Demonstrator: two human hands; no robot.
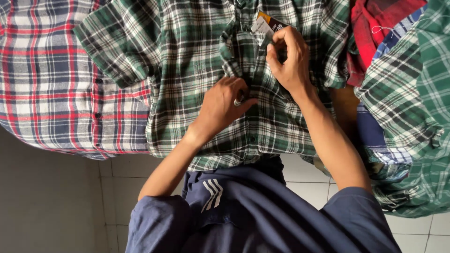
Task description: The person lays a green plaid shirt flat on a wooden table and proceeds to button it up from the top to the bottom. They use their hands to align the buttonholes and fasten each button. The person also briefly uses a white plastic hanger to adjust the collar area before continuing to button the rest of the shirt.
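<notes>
The green checked shirt (197,61) lies spread flat across the middle of the view, its collar end toward twelve o'clock and its hem toward six, just above the person's blue clothing; the left hand (225,104) rests at the centre of the shirt, fingers curled and pinching the front strip where the buttons run; the right hand (289,58), at about one o'clock from the left, is pressed together around a small paper tag (266,24) near the collar, thumb and fingertips closed on it. At nine o'clock lies a red and blue checked shirt (47,75), its edge tucked under the green one; at three o'clock sits a heap of other shirts (408,103) in green, blue and red. The green shirt looks light, soft and limp, likely to sag and crease when lifted; the firmer button strip, collar and shoulder seams seem the best places to grip; the tag looks thin and easily torn.
</notes>
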